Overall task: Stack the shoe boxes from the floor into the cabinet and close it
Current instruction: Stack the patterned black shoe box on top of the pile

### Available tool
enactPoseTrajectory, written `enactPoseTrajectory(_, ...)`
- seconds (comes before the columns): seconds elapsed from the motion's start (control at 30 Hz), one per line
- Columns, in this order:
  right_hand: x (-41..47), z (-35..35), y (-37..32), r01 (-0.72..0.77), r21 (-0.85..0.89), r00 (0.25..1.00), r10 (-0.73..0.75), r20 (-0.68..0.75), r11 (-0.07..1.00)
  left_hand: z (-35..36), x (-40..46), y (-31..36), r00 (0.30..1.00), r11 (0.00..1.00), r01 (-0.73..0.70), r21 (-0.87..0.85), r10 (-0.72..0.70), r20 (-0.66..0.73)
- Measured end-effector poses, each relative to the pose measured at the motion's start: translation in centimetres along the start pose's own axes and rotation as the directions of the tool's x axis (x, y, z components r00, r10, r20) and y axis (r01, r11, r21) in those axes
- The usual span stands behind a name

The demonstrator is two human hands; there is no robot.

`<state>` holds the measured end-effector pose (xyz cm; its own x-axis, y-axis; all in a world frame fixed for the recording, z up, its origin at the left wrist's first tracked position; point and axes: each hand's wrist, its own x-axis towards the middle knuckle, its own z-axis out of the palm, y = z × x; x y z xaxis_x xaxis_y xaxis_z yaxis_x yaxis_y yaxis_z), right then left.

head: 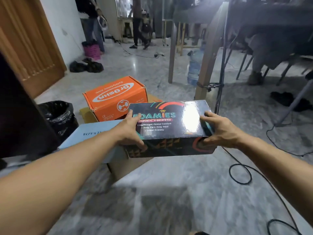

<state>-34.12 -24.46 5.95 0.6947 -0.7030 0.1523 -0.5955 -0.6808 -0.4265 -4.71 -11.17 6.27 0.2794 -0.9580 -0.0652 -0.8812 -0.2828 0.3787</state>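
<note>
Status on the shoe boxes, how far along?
Done: nothing visibly stacked; the cabinet's inside isn't in view. In hand: the left hand and right hand grip the ends of the black shoe box, lifted off the floor. Left: the orange box and light blue box sit on the floor pile, then closing the cabinet.

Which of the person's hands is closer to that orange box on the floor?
Left. The left hand grips the black shoe box's left end, just in front of the orange box. The right hand grips the far end, well off to the right.
</note>
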Motion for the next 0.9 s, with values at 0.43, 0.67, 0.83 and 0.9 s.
enactPoseTrajectory(0.43, 10.5, 2.8, -17.1, 0.421, 0.077, 0.903, -0.425, 0.06, 0.904, -11.1, -12.0, -12.0, 0.915, 0.943, 0.318, -0.1, -0.333, -0.228)
enactPoseTrajectory(0.67, 13.7, 7.5, -26.3, 0.555, 0.163, 0.814, -0.573, 0.095, 0.816, -13.2, -19.4, -17.7, 0.782, 0.856, 0.476, -0.201, -0.516, -0.35)
enactPoseTrajectory(0.83, 16.9, 11.9, -33.2, 0.622, 0.155, 0.752, -0.641, 0.156, 0.768, -14.8, -23.7, -23.2, 0.7, 0.788, 0.544, -0.289, -0.616, -0.361)
enactPoseTrajectory(0.9, 18.0, 13.8, -35.9, 0.636, 0.154, 0.735, -0.655, 0.177, 0.756, -15.2, -25.3, -25.6, 0.663, 0.756, 0.57, -0.321, -0.654, -0.363)
